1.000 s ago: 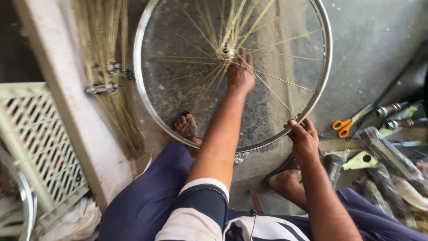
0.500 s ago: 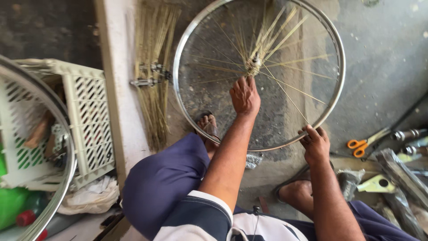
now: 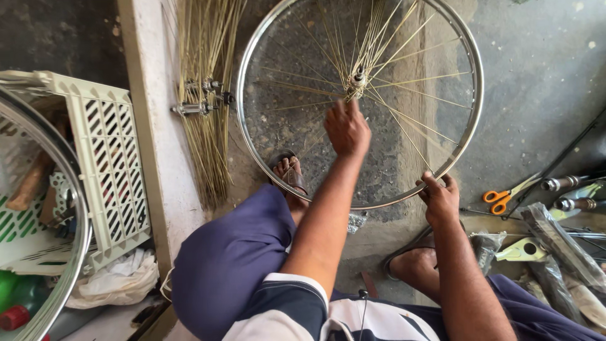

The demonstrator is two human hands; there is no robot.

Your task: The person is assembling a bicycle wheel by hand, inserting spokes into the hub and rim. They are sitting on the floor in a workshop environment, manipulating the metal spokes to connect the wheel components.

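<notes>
A silver bicycle wheel rim [image 3: 475,107] stands upright on the ground before me, laced with thin brass-coloured spokes [image 3: 404,82] that meet at a small hub [image 3: 358,79]. My left hand [image 3: 346,129] is just below the hub, fingers pinching among the loose spokes. My right hand [image 3: 440,197] grips the rim at its lower right. My sandalled feet [image 3: 290,173] rest under the wheel, and my blue trousers fill the foreground.
A bundle of loose spokes with two hubs [image 3: 202,101] leans at left beside a pale concrete ledge [image 3: 151,126]. A cream plastic crate [image 3: 107,158] and another rim [image 3: 69,189] sit far left. Orange scissors [image 3: 502,199], wrapped parts and metal tubes [image 3: 562,233] lie right.
The view has swung left then steadied. My left hand has dropped from the hub to just beneath it. My right hand stays on the rim.
</notes>
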